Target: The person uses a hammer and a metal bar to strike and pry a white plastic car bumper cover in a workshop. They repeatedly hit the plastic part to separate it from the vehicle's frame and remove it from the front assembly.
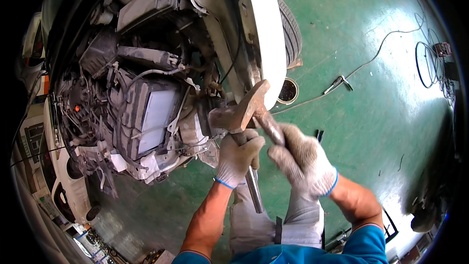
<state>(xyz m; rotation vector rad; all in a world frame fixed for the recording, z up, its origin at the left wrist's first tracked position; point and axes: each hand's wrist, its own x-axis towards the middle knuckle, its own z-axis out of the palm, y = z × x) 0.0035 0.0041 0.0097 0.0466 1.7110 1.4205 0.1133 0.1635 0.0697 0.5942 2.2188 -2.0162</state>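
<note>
Curling around metal handles (254, 193) (270, 128), gloved hands (238, 156) (303, 159) sit close.

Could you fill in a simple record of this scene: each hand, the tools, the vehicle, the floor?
Left hand: gloved, closed around a metal handle
Right hand: gloved, closed around a metal shaft
Above the hands: rusty metal head; which grip it belongs to is unclear
Vehicle: exposed engine bay, white fender
Floor: green; round container near the fender

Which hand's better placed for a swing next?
Likely right: the right hand grips a metal handle, farther out from the car than the left hand, which grips a metal shaft.
</note>
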